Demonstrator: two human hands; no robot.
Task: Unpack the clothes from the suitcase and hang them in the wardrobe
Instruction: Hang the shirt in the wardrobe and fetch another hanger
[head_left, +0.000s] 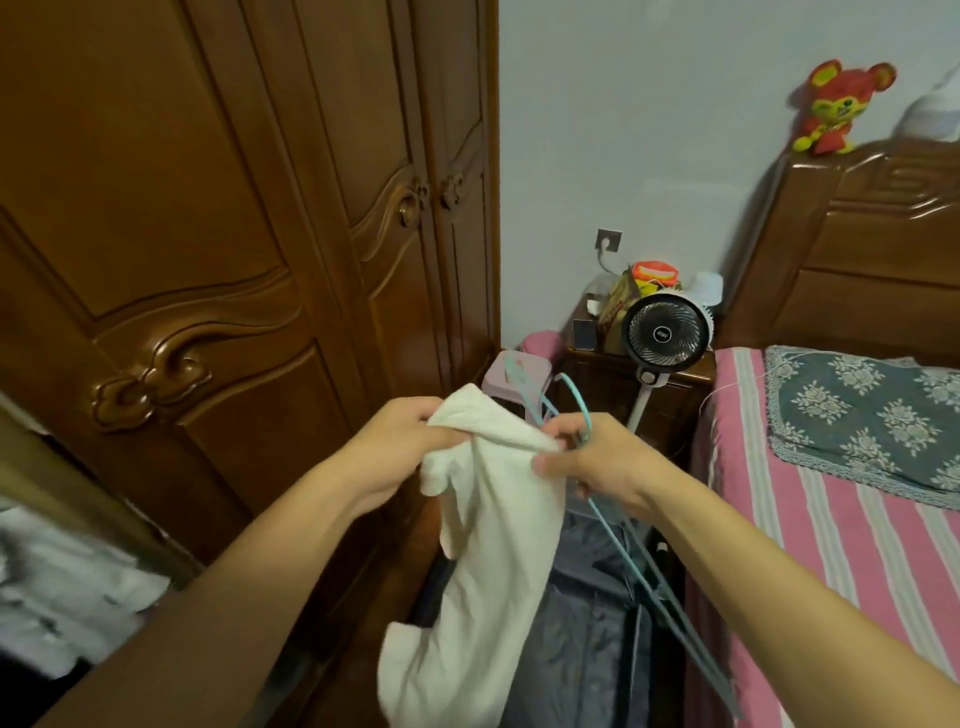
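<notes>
Left hand: the left hand (397, 447) is curled round the upper edge of a white cotton garment (483, 530), fingers bunched into the fabric near its top left corner.
Right hand: the right hand (592, 457) pinches the opposite top corner of the white garment between thumb and fingers, and the same fingers are also closed round pale blue thin plastic hangers (618, 530).
Garment: it hangs limp from both hands, a short sleeve drooping on the left side, the body falling towards the lower edge of the view.
Hangers: their hooks rise above the right hand; their long arms slant down and right, past the near edge of the bed.
Suitcase: a dark grey-blue fabric suitcase (587, 639) lies open on the floor beneath the garment, between the wardrobe and the bed.
Wardrobe: a carved brown wooden wardrobe (218, 234) fills the left side, its central doors shut; at the far left edge pale clothes (62, 587) show, blurred.
Bed: a bed with a pink striped sheet (831, 545) stands on the right, a blue flowered cloth (862, 410) at its head end.
Nightstand: a dark wooden nightstand (613, 379) sits in the corner, cluttered on top; a white round fan (667, 332) stands just in front of it.
Headboard: a red and yellow plush toy (836, 104) sits on its top edge.
</notes>
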